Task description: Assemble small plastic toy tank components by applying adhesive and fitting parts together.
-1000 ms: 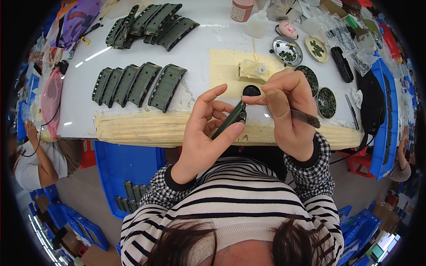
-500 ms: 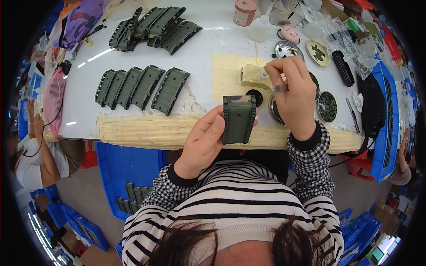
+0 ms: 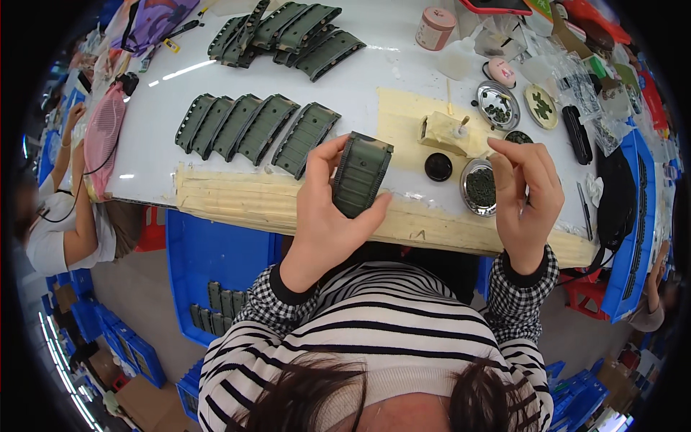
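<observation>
My left hand [image 3: 327, 216] is closed around a dark green, curved, ribbed plastic part [image 3: 362, 175], tilted above the table's front edge. Its fingers wrap the far side and the thumb lies along the near edge. My right hand [image 3: 531, 198] hovers half curled beside a round metal tin [image 3: 479, 189] of small dark green bits, its fingers apart with nothing visible in them. Left of it a thin stick [image 3: 464, 122] stands in a yellowish taped block [image 3: 440, 135]. A round black cap [image 3: 437, 167] lies by the block.
Several similar green parts [image 3: 245, 128] stand in a row at left, with a stack [image 3: 299, 32] behind. Dishes [image 3: 497, 104] of small pieces, a black case [image 3: 577, 135] and a pen [image 3: 584, 210] lie right. A blue tray [image 3: 216, 245] sits below the table; another person sits far left.
My right hand has let go at the taped block and drawn back toward me and right. My left hand has turned and tilted the green part. The whole view has shifted.
</observation>
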`<state>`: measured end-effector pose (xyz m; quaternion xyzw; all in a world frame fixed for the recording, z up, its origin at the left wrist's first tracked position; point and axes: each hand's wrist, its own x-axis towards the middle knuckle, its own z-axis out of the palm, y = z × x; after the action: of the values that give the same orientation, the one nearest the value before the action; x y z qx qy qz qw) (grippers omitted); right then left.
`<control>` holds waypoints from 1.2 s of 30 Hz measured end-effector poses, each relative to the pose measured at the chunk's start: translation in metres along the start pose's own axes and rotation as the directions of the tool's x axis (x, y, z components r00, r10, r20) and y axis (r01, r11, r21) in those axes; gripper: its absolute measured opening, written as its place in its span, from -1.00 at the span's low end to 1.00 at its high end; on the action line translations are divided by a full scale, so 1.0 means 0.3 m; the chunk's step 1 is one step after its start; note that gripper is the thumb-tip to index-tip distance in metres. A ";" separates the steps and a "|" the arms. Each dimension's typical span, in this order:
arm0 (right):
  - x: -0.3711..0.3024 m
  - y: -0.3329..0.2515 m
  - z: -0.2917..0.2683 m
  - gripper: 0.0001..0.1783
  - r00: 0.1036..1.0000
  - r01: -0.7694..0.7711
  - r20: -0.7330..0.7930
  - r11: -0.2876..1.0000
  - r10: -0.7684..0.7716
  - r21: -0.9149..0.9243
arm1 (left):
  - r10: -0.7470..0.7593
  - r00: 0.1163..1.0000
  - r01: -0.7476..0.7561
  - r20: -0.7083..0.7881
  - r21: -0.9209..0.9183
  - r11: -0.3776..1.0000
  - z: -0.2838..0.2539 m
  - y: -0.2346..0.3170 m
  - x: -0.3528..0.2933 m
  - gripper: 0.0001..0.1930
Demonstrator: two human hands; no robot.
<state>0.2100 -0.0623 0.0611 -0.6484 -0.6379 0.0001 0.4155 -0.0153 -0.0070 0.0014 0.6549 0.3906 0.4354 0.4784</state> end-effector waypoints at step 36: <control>-0.093 -0.032 -0.005 -0.88 0.989 -0.044 0.140 0.998 0.038 0.039 | 0.424 0.902 -0.220 -0.079 0.760 0.611 -0.167 -0.031 -0.005 -0.47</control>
<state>0.1976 -0.0876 0.0524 -0.6508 -0.6517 0.0675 0.3836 -0.0639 0.0080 0.0003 0.7900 0.4639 0.3995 0.0334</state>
